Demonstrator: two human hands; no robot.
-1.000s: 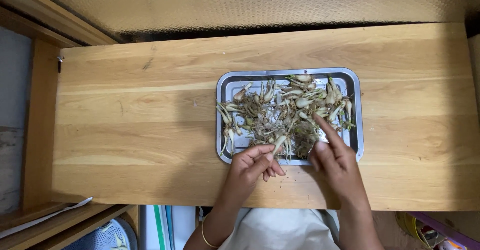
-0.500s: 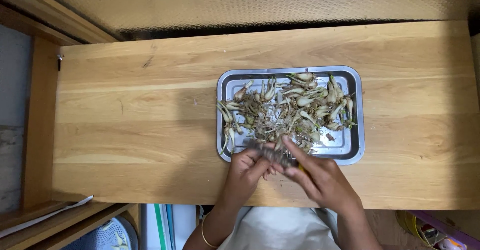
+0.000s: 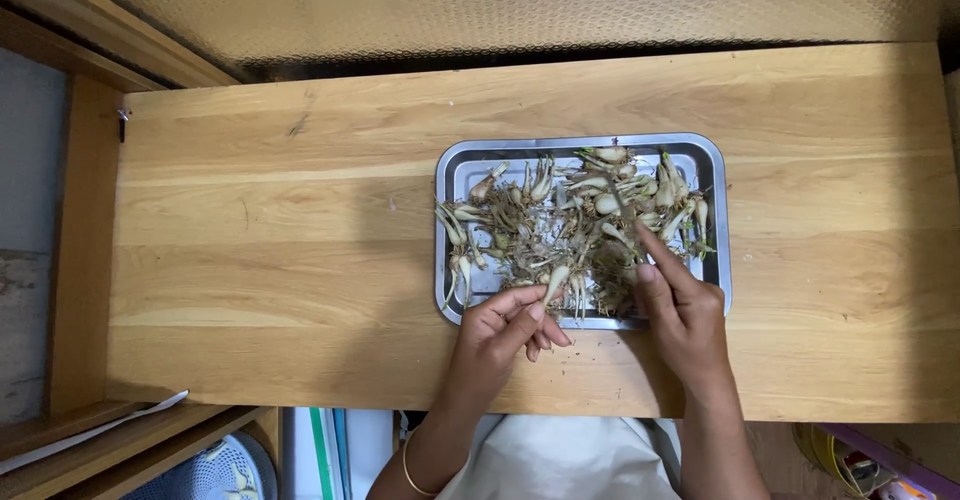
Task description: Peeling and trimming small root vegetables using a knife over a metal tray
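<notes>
A bare wooden tabletop (image 3: pixel 300 260) fills the left of the view. Right of centre sits a rectangular metal tray (image 3: pixel 455 165) heaped with small pale bulbs (image 3: pixel 590 215), each with a whitish body, greenish stub and tangled brown roots. At the tray's near edge the left hand (image 3: pixel 500 335) pinches one bulb (image 3: pixel 555 282) between thumb and fingertips, roots hanging down. Just beside it, the right hand (image 3: pixel 685 315) reaches into the pile, forefinger stretched out on the bulbs, gripping nothing visible.

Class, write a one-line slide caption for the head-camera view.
Two hands sort small rooted bulbs in a metal tray on a wooden table: left hand holds one, right hand reaches in.
</notes>
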